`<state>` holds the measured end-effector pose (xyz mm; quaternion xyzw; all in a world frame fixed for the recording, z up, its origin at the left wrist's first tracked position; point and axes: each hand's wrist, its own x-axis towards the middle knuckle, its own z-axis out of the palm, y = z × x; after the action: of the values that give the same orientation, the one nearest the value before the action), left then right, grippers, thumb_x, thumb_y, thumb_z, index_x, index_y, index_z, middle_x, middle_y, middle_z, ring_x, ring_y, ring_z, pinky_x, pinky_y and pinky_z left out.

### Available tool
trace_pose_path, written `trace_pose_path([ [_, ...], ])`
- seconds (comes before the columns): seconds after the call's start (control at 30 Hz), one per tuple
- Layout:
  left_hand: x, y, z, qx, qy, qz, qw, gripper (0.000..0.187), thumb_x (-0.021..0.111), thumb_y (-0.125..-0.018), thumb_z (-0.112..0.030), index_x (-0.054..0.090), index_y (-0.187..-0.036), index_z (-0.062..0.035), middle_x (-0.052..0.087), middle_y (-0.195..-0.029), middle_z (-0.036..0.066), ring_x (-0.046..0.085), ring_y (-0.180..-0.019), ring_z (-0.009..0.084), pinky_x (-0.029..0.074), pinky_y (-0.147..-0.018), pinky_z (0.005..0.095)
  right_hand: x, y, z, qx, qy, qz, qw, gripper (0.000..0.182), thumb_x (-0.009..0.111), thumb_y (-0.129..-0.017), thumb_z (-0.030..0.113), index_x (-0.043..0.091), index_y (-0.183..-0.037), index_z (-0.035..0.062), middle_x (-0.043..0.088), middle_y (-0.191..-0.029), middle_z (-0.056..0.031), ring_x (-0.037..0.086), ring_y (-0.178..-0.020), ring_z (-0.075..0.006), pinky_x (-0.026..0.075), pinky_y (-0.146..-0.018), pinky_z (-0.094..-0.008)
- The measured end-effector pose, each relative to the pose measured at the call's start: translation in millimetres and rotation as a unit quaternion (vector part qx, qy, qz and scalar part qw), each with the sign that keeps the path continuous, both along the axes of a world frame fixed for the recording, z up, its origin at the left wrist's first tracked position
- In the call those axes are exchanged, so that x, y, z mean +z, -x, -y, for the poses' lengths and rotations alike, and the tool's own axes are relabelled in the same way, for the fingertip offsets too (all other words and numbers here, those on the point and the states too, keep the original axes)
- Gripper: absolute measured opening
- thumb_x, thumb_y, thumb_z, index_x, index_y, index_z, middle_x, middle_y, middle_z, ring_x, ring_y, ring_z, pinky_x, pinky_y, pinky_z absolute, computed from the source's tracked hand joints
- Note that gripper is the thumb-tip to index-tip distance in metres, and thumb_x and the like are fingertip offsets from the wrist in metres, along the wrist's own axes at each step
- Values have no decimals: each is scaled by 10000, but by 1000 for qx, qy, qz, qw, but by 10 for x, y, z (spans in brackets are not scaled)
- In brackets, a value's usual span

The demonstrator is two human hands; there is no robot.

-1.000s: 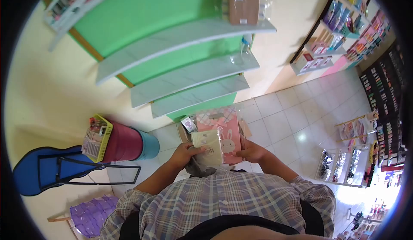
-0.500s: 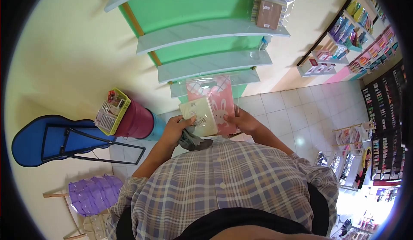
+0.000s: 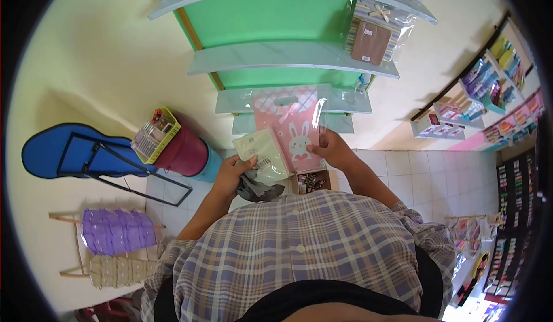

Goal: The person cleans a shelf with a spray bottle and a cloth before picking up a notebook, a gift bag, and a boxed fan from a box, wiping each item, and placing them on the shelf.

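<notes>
My left hand grips a flat cream packet with a barcode label, its thumb on the front. A crumpled grey cloth hangs below that same hand. My right hand is closed on the right edge of a pink gift bag with a white rabbit and a cut-out handle, inside clear plastic. The cream packet overlaps the bag's lower left side. Beneath the bag, an open cardboard box holds several small dark items.
Ahead is a green-backed rack with pale shelves; a brown item in clear wrap stands on one. To the left are a maroon bin topped by a yellow basket and a blue folding board. Stocked displays line the right.
The view has tilted, so the shelves sit lower in it. The pink bag has risen slightly and sits further from the cream packet. More of the cardboard box now shows below.
</notes>
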<state>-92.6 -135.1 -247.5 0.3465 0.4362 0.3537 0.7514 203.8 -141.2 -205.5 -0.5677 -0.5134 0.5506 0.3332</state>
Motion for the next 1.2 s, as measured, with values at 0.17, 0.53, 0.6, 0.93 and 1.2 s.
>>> trace_pose_path([
  [0.17,7,-235,5,31,-22,36,999,342,727,-858,-203,660,-1095,35,702,-995,112,671,-852,172,530,-769,295,-150,-304,-155,75,-7,14,997,492,645,-865,-6,450,-1317,-15,641,-1150,-105,629,-1015,-158,502,-905,-305],
  [0.53,88,196,-414,111,-111,41,987,246,713,-858,-174,681,-1006,21,708,-905,91,674,-767,161,541,-709,300,275,68,-1068,64,-168,-71,981,506,659,-873,32,442,-1327,-20,648,-1105,-90,622,-977,-134,504,-858,-294],
  [0.6,36,437,-609,117,-125,41,984,255,712,-858,-173,676,-1015,23,707,-912,94,673,-776,162,539,-716,298,270,293,-1298,57,-192,-86,976,500,661,-872,31,454,-1325,-10,652,-1107,-91,623,-987,-143,505,-860,-297],
  [0.93,-111,1100,-1193,116,-146,68,980,268,703,-861,-162,663,-1041,32,703,-957,106,668,-826,165,526,-776,296,507,1053,-2226,52,-247,-72,965,492,682,-856,36,494,-1309,6,665,-1087,-87,622,-955,-127,498,-836,-285],
  [1.2,-225,1365,-1366,44,-119,54,990,282,726,-845,-173,677,-1039,26,707,-958,100,661,-834,159,516,-790,297,499,1151,-2597,-8,-269,3,963,521,696,-853,123,483,-1309,-13,678,-1031,-104,633,-920,-150,494,-835,-294],
])
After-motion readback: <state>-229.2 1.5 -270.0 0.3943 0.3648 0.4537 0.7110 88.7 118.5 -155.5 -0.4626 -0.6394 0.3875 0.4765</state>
